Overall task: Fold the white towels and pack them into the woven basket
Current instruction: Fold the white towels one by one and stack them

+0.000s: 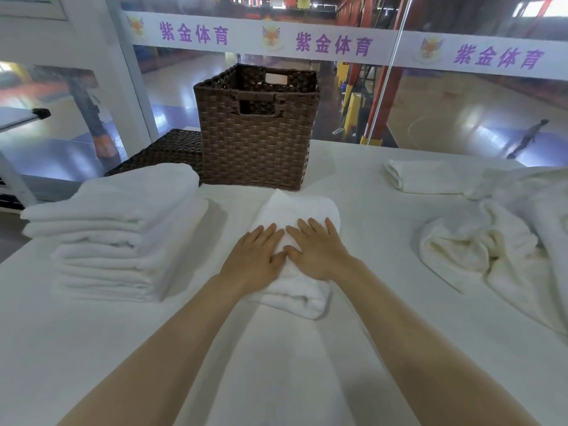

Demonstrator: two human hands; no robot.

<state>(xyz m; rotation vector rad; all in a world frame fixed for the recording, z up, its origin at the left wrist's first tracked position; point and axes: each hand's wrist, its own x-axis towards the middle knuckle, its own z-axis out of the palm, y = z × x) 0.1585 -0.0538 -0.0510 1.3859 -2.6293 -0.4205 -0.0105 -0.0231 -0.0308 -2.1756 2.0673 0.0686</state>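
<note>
On the white table [353, 186], right in the middle, lies a folded white towel [299, 207]. It is thick and soft, w/ a rolled edge at the near end. Both hands lie flat on top of it, side by side, thumbs almost touching. The left hand [256, 255] has straight fingers pressing down, not holding anything. The right hand [318, 250] is the same, fingers spread a bit & flat on the cloth. Just behind the towel stands the brown woven basket [256, 130], upright, w/ a handle hole in the front wall. You can't see what is inside it. A flat brown woven lid [166, 152] lies at the basket's left side, partly hidden by a stack of folded towels [120, 232], approx. five or six high. To the right, one small folded towel [422, 176] sits near the far edge, well apart from the hands. Near it, at the right edge, a messy heap of unfolded towels [479, 250] spreads out. Behind the table is a glass wall w/ a white banner [335, 44] in purple writing.
</note>
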